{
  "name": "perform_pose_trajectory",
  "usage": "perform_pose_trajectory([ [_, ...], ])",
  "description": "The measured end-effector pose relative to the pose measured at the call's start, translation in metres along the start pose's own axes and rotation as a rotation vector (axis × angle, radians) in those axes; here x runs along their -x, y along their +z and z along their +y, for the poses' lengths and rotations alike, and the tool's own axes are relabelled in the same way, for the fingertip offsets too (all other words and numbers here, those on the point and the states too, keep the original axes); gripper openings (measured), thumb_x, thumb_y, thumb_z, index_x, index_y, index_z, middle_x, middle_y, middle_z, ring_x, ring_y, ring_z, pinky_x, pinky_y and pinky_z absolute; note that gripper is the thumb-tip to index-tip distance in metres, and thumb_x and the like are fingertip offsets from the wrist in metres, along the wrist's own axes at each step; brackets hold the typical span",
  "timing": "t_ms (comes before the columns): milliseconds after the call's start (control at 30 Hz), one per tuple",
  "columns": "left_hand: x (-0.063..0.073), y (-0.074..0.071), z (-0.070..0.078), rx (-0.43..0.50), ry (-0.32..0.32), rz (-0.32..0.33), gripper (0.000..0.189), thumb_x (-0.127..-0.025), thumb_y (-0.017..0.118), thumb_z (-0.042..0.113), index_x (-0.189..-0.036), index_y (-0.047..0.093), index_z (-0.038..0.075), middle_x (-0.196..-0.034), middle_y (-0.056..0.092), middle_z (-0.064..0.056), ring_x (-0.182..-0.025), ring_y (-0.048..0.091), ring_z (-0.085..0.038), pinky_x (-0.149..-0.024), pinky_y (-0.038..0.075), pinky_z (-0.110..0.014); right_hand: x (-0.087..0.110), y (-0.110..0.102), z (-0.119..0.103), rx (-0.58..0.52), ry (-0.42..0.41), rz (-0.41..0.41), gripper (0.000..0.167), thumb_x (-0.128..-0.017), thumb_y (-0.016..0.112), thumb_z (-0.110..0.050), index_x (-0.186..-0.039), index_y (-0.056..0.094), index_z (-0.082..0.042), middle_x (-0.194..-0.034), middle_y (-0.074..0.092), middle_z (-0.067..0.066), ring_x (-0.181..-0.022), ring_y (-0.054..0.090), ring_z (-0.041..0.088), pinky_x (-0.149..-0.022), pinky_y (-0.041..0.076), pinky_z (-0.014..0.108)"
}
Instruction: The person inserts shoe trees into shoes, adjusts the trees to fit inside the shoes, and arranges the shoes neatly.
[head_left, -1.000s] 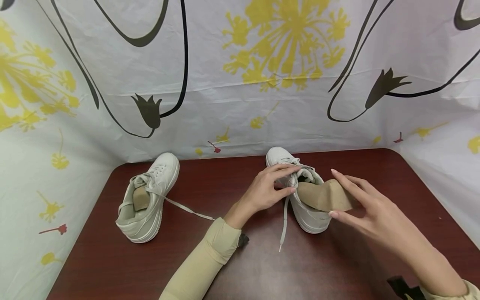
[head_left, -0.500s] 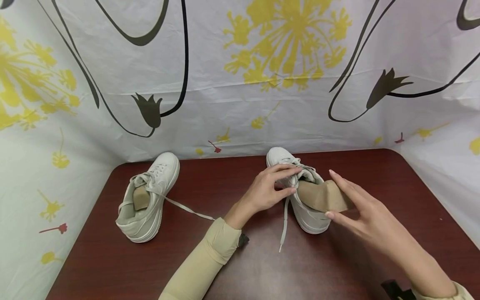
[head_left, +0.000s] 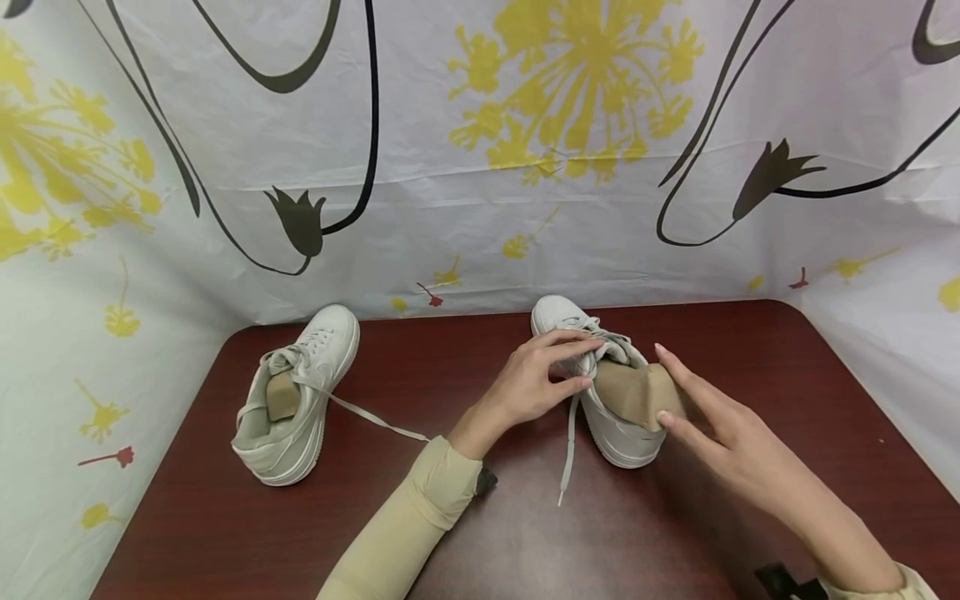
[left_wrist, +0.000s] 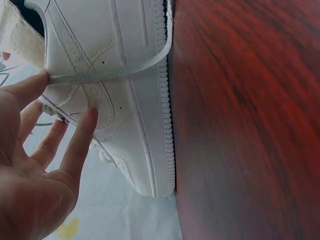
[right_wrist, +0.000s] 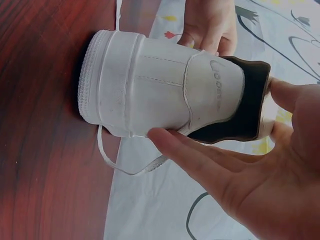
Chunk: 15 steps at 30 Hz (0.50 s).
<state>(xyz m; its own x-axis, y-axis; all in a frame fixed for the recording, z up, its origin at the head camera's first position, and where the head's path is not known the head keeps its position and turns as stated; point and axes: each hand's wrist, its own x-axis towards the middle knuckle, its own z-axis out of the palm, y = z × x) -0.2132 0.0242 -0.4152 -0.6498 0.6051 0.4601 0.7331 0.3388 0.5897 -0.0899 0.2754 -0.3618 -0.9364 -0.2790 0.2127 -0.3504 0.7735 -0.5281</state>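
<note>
In the head view a white sneaker [head_left: 618,440] stands on the right, toe pointing away, with loosened laces. A tan cardboard shoe insert [head_left: 628,392] lies partly inside it, its back end jutting above the heel collar. My right hand [head_left: 731,433] holds that end between thumb and fingers. In the right wrist view the insert's dark hollow underside [right_wrist: 245,100] shows above the heel, and one finger reaches along the shoe's side. My left hand [head_left: 528,379] steadies the sneaker at the tongue and laces; the left wrist view shows its fingertips [left_wrist: 91,117] against the upper.
A second white sneaker [head_left: 300,408] stands at the left with a cardboard insert [head_left: 282,396] inside and a lace [head_left: 375,419] trailing over the dark red table [head_left: 420,367]. Another lace [head_left: 567,458] hangs beside the right sneaker. A white patterned sheet [head_left: 465,208] walls the back and sides.
My right hand has shifted slightly left toward the shoe, and the insert's back end sticks out less beyond the heel. The left hand and both sneakers stay in place.
</note>
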Motion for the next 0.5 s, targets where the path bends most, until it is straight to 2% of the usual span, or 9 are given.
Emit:
perform_pose_trajectory([
  [133, 0.0, 0.0, -0.001, 0.008, -0.006, 0.0, 0.052, -0.089, 0.077, 0.025, -0.138, 0.061, 0.023, -0.14, 0.055, 0.002, -0.13, 0.048, -0.006, -0.102, 0.04, -0.019, -0.002, 0.0, 0.001, -0.012, -0.016, -0.007, 0.076, -0.097, 0.066, -0.02, -0.158, 0.024, -0.035, -0.157, 0.036, -0.001, -0.136, 0.026, -0.011, -0.1, 0.017, 0.0],
  [367, 0.0, -0.001, -0.001, 0.0, -0.02, -0.001, 0.052, -0.088, 0.077, 0.026, -0.138, 0.061, 0.023, -0.14, 0.056, 0.003, -0.129, 0.048, -0.004, -0.101, 0.04, -0.018, -0.008, 0.003, 0.005, 0.03, -0.106, 0.037, 0.08, -0.092, 0.072, -0.013, -0.157, 0.029, -0.03, -0.154, 0.041, 0.001, -0.138, 0.026, -0.01, -0.104, 0.016, 0.002],
  [500, 0.001, 0.0, -0.001, 0.0, -0.025, 0.002, 0.052, -0.088, 0.077, 0.026, -0.137, 0.062, 0.023, -0.139, 0.056, 0.002, -0.128, 0.049, -0.004, -0.1, 0.04, -0.017, -0.013, 0.004, 0.008, 0.062, -0.104, 0.042, 0.079, -0.091, 0.073, -0.016, -0.156, 0.031, -0.032, -0.155, 0.04, 0.002, -0.141, 0.031, 0.001, -0.105, 0.017, 0.004],
])
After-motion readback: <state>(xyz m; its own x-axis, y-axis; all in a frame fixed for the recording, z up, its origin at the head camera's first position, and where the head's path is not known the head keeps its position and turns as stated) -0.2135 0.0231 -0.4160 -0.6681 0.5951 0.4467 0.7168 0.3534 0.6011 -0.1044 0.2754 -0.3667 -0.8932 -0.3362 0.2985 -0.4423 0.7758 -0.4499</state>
